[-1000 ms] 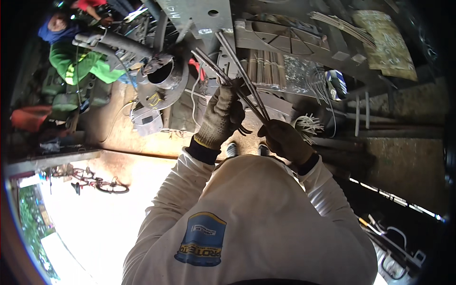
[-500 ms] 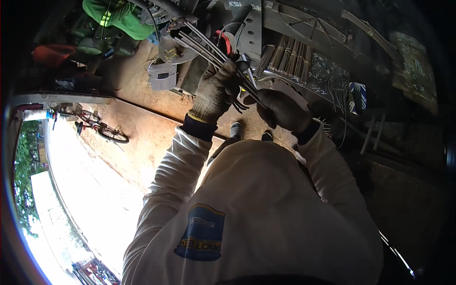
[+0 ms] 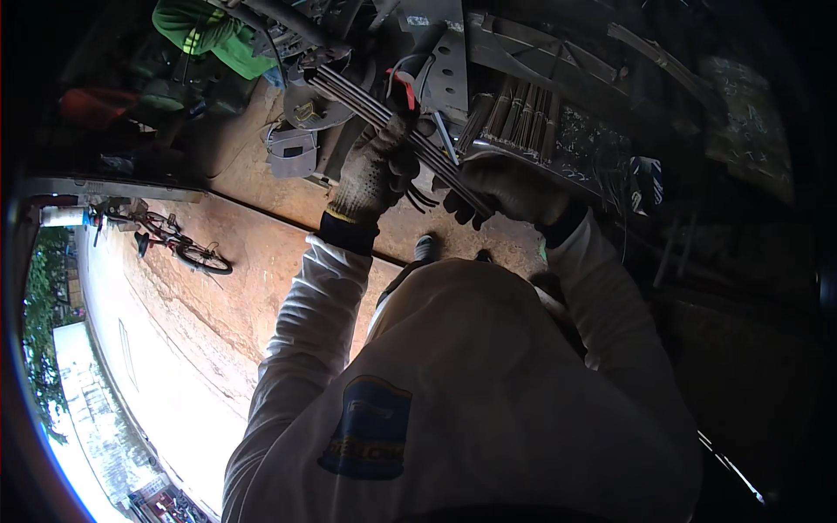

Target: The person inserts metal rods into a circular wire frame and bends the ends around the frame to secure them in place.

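A bundle of thin metal rods (image 3: 364,106) slants across in front of me, from the upper left down to the right. My left hand (image 3: 370,170), in a worn, dotted work glove, is closed round its middle. Near the lower right end, my right hand (image 3: 519,187), in a darker glove, has its fingers curled about the rods. A few short, dark, bent wire ends (image 3: 420,200) hang beneath my left hand; whether they belong to the bundle is hidden by the glove.
Beyond my right hand, tied bundles of rods (image 3: 523,118) lie on a dark metal bench. A perforated metal beam (image 3: 447,70) stands beside them. A grey welding mask (image 3: 292,152) is at the left. A person in green (image 3: 214,39) is at the far left; a bicycle (image 3: 187,244) stands behind.
The rods, fanned apart before, now lie side by side in a tighter bundle. Both hands have shifted slightly left, and the right hand's fingers show below the rods.
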Demonstrator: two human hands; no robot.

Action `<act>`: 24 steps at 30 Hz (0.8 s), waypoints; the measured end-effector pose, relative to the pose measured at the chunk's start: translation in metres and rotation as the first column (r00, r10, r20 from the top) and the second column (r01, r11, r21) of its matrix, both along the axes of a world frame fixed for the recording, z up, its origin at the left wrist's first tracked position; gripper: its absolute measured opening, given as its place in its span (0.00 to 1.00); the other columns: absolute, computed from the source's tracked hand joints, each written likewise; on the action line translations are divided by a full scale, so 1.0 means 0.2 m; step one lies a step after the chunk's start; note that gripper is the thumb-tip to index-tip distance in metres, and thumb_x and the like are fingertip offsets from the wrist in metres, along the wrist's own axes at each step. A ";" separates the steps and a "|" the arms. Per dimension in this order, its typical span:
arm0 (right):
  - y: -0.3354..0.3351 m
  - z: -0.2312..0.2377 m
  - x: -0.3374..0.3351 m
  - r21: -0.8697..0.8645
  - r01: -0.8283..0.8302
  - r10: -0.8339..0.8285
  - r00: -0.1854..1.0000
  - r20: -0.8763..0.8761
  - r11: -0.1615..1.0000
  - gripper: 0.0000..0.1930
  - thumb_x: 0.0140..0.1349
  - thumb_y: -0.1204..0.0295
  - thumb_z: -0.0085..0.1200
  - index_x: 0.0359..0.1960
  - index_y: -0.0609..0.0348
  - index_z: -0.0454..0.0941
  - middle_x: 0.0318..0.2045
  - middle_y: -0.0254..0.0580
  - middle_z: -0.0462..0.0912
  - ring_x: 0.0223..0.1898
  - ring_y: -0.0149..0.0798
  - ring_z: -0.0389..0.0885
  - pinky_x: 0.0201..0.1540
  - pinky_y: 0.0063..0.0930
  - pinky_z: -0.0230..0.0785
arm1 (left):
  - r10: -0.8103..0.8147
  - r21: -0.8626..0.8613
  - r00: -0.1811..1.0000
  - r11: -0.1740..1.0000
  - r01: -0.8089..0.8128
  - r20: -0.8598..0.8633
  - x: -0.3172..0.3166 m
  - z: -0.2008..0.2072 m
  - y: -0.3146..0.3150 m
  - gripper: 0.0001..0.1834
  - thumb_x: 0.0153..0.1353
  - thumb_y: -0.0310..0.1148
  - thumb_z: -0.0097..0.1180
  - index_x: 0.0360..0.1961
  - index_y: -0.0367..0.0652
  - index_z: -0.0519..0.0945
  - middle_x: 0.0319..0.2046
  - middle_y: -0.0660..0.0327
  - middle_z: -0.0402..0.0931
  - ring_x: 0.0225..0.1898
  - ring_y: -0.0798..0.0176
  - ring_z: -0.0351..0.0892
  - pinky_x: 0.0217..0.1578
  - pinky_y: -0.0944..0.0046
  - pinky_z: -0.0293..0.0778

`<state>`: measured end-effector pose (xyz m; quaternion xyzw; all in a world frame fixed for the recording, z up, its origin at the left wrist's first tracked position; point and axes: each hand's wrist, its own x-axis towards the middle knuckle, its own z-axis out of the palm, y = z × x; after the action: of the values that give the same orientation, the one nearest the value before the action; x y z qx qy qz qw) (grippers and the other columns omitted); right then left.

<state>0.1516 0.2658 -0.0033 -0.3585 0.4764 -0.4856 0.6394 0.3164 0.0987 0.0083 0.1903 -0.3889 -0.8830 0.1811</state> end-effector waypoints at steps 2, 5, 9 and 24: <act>-0.02 -0.03 0.04 0.015 0.077 -0.077 0.997 -0.003 0.997 0.18 0.72 0.61 0.47 0.46 0.67 0.79 0.36 0.45 0.85 0.32 0.32 0.83 0.36 0.27 0.77 | 0.016 0.012 1.000 1.000 -0.016 -0.011 0.00 -0.04 -0.01 0.11 0.70 0.38 0.54 0.47 0.44 0.78 0.35 0.61 0.82 0.17 0.78 0.68 0.14 0.78 0.60; 0.02 -0.01 0.12 0.016 0.274 -0.274 0.960 0.059 0.962 0.14 0.70 0.66 0.51 0.43 0.66 0.80 0.33 0.39 0.84 0.30 0.28 0.79 0.35 0.26 0.75 | 0.036 0.050 0.999 0.998 -0.037 0.026 -0.04 -0.07 -0.02 0.13 0.71 0.38 0.52 0.51 0.44 0.77 0.37 0.60 0.82 0.17 0.78 0.67 0.14 0.78 0.60; 0.04 -0.15 0.18 -0.232 0.427 -0.452 0.889 -0.066 0.874 0.14 0.72 0.66 0.49 0.45 0.67 0.80 0.35 0.40 0.84 0.31 0.29 0.80 0.35 0.25 0.74 | 0.025 -0.063 0.997 0.998 -0.020 0.080 -0.11 -0.02 -0.01 0.16 0.70 0.41 0.53 0.52 0.43 0.77 0.32 0.62 0.80 0.16 0.77 0.64 0.13 0.78 0.58; 0.39 -0.12 -0.07 -0.620 0.432 -0.572 -0.251 -0.781 0.656 0.20 0.59 0.79 0.51 0.55 0.60 0.75 0.35 0.46 0.80 0.28 0.44 0.77 0.33 0.36 0.73 | -0.076 -0.194 0.985 0.975 0.106 0.156 -0.06 -0.14 -0.41 0.13 0.68 0.37 0.58 0.47 0.40 0.79 0.32 0.60 0.82 0.18 0.76 0.69 0.16 0.77 0.61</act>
<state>0.1376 0.3436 -0.0280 -0.3836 0.8445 -0.3420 -0.1504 0.3044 0.0169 -0.0190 0.2176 -0.4968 -0.8301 0.1295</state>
